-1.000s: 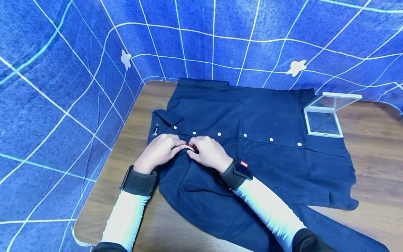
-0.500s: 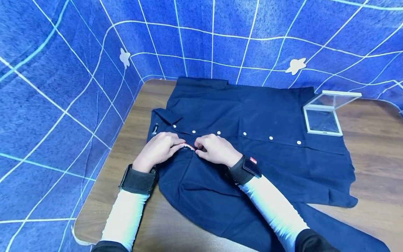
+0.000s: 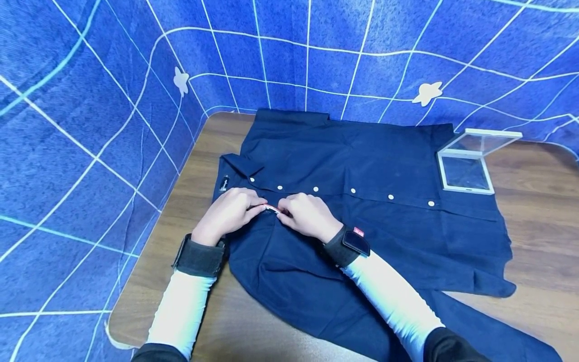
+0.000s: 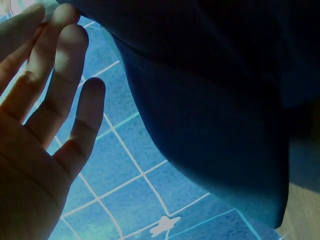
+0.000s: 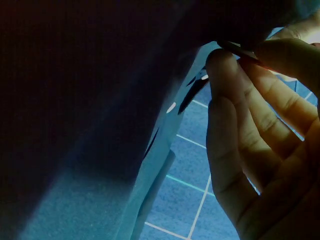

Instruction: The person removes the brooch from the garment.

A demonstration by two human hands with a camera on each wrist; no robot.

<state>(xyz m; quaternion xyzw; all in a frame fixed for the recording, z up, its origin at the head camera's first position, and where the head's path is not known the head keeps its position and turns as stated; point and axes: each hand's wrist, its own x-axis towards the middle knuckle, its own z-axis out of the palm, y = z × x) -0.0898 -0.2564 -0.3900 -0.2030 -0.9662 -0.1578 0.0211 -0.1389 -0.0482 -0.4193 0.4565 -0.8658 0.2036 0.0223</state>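
Observation:
A dark blue button-up shirt [image 3: 380,161] lies spread on the table, its row of white buttons facing up. Over its chest, below the collar, is a small thin strip, red and white like a badge [image 3: 272,208]. My left hand [image 3: 229,212] pinches its left end between thumb and fingers. At the other end, my right hand [image 3: 309,214] pinches it with thumb and index finger. In the left wrist view the other fingers of the left hand [image 4: 50,120] are loosely extended. The right wrist view shows the right hand's fingertips [image 5: 222,60] at the thin edge.
A white-framed case [image 3: 467,174] with a clear raised lid stands on the shirt's right end. Near the collar a small dark tag with light lettering [image 3: 224,184] lies on the shirt. Blue patterned cloth [image 3: 344,55] walls the wooden table [image 3: 217,131] behind and left.
My right hand has shifted a little to the right along the strip, then slightly back left, so more of the strip shows between the hands. The left hand has stayed in place.

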